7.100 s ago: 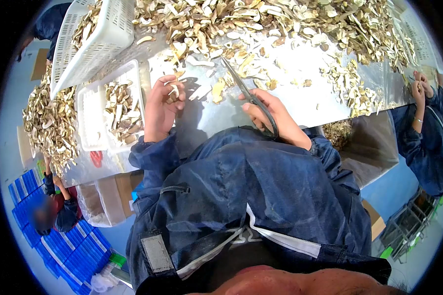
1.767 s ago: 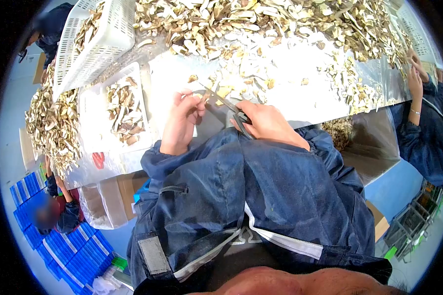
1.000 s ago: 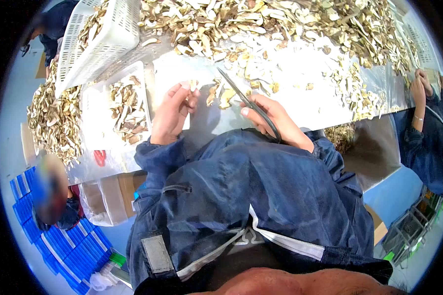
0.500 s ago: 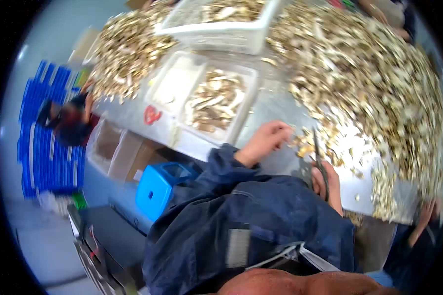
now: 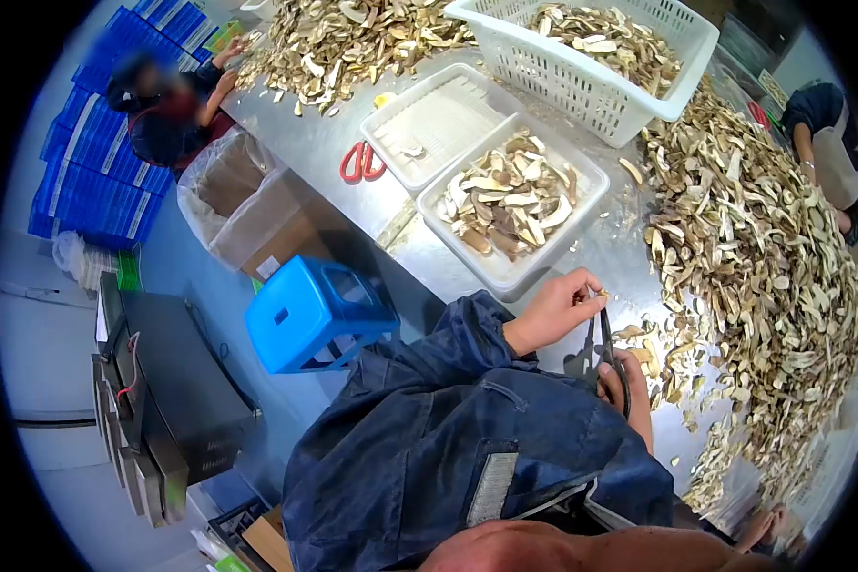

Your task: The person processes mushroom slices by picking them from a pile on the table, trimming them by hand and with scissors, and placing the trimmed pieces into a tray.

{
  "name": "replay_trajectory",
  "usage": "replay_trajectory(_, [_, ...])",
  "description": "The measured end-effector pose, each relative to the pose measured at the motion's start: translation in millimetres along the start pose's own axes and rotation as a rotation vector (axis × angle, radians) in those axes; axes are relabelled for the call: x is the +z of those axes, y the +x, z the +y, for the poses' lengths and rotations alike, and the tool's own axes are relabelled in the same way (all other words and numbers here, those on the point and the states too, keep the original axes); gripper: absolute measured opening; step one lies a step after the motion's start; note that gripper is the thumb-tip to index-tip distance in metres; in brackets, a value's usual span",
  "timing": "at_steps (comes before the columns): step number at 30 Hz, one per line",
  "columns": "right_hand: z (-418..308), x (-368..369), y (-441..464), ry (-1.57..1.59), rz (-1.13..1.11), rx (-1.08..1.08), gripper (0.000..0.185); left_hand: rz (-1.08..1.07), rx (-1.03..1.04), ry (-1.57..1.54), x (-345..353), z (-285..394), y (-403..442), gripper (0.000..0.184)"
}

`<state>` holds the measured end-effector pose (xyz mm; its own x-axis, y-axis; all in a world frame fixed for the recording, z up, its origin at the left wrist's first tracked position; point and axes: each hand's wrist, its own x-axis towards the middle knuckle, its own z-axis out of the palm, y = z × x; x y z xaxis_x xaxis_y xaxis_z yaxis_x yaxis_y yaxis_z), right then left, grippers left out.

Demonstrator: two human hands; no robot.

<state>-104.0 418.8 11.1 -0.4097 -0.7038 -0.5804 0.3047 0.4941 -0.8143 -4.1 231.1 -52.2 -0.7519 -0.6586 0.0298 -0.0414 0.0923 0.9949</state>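
Note:
My left hand (image 5: pixel 560 310) is pinched on a small pale mushroom piece (image 5: pixel 602 294), mostly hidden by the fingertips. Its fingertips are right by the tips of a pair of black scissors (image 5: pixel 606 329). My right hand (image 5: pixel 632 389) is wrapped around the scissors' handles, blades pointing away from me. Just right of the blades, loose dried mushroom slices (image 5: pixel 675 367) are scattered on the metal table (image 5: pixel 543 164). Ahead of my left hand, a white plastic tray (image 5: pixel 596 195) holds mushroom slices.
A large mushroom heap (image 5: pixel 763 257) spreads on the right. A white basket (image 5: pixel 582 91), a shallow tray (image 5: pixel 419 133) and red-handled scissors (image 5: pixel 362 162) are farther back. A blue stool (image 5: pixel 305 310) and lined carton (image 5: pixel 257 214) stand left. Other people work around the table.
The view has turned, so the trays and basket appear farther right. My left hand has come to the scissors' tips and its fingers have pinched together. My right hand still holds the scissors.

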Motion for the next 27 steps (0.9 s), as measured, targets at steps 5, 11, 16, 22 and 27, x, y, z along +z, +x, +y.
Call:
replay_trajectory(5, [-4.8, 1.3, -1.5, 0.058, 0.042, 0.012, 0.025, -0.039, 0.050, 0.073, 2.0, -1.6, 2.5, 0.024])
replay_trajectory(11, [-8.6, -18.5, -8.9, 0.092, 0.186, 0.021, 0.019, -0.045, 0.080, 0.113, 1.4, 1.3, 3.0, 0.023])
replay_trajectory(16, [-1.0, -36.9, -8.8, 0.082, 0.301, 0.030, 0.021, -0.035, 0.103, 0.124, 3.4, -1.8, 3.8, 0.023])
replay_trajectory(22, [-3.8, -22.0, -2.3, 0.067, 0.133, -0.064, 0.021, -0.049, 0.058, 0.144, 3.8, 0.9, 3.6, 0.023])
replay_trajectory(27, [-9.2, 2.5, 5.5, 0.024, 0.077, -0.050, 0.022, -0.035, 0.090, 0.149, 3.3, 1.1, 1.2, 0.023])
